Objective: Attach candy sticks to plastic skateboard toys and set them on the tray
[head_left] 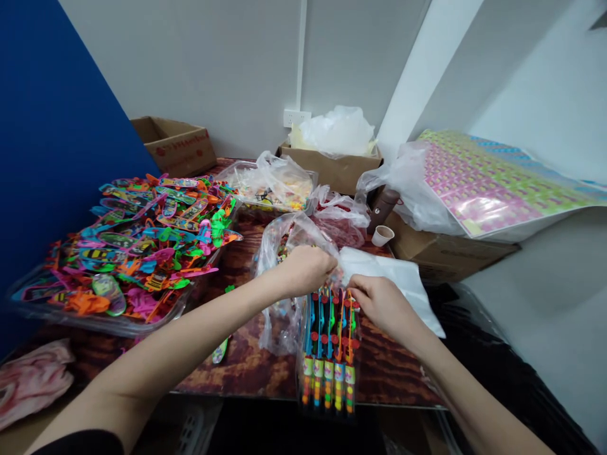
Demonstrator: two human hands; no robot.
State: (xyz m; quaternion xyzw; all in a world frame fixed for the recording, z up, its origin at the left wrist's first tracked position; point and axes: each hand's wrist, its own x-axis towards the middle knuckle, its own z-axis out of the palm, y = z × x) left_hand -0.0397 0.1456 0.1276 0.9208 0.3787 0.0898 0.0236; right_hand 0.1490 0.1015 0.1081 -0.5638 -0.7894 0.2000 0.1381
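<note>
A clear plastic bag of colourful stick toys (329, 354) stands upright at the table's front edge. My left hand (306, 268) is closed over the top of this bag. My right hand (382, 306) pinches the bag's upper right edge, fingers pressed together. Behind the hands lies another crumpled clear bag (279, 243) holding small coloured items. A white sheet (398, 275) lies under and beyond my right hand.
A clear tray (118, 322) piled with bright toy skateboards fills the left side. Cardboard boxes (177, 145) stand at the back, one (339, 167) with white plastic. A paper cup (382, 235), printed sticker sheets (493, 183) and a pink cloth (31, 379) are around.
</note>
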